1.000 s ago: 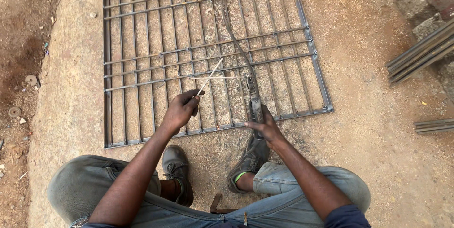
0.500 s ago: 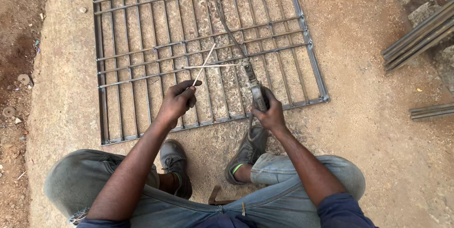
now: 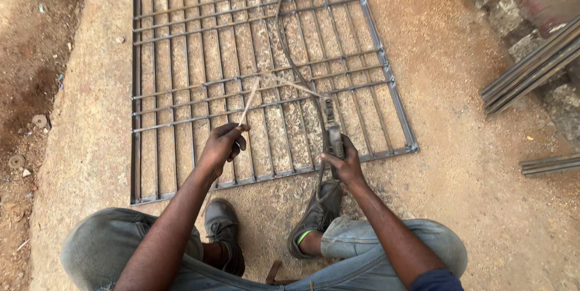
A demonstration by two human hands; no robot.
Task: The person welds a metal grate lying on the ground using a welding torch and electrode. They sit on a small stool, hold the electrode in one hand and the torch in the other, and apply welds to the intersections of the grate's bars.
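since the earlier frames, both hands sit a little lower against the grille, and the thin rod now crosses the tip of the tool held on the other side.

left hand [image 3: 222, 146]: closed in a pinch around the lower end of a thin, pale, straight welding rod [image 3: 248, 102]. the rod rises up and to the right from this grip, over the bars, and its far end meets a second pale rod near the clamp end of the holder.

right hand [image 3: 343, 164]: wrapped firmly around the handle of a dark grey metal electrode holder [image 3: 330, 123]. the holder extends straight up from this grip. a dark flexible cable [image 3: 284, 37] runs from the holder away across the grille toward the top of the view.

under both grips lies a flat rectangular grille of grey steel bars [image 3: 386, 67], resting on sandy, gravelly ground [image 3: 459, 146]. long bars run away from the hands; paired cross bars run left to right just above both grips.

below the grips: two worn dark leather shoes [image 3: 223, 230] planted at the near edge of the grille, and knees in faded grey jeans [image 3: 109, 249].

well to the right of the right-hand grip, a stack of grey steel angle lengths [image 3: 531, 70] lies by a rough stone wall.
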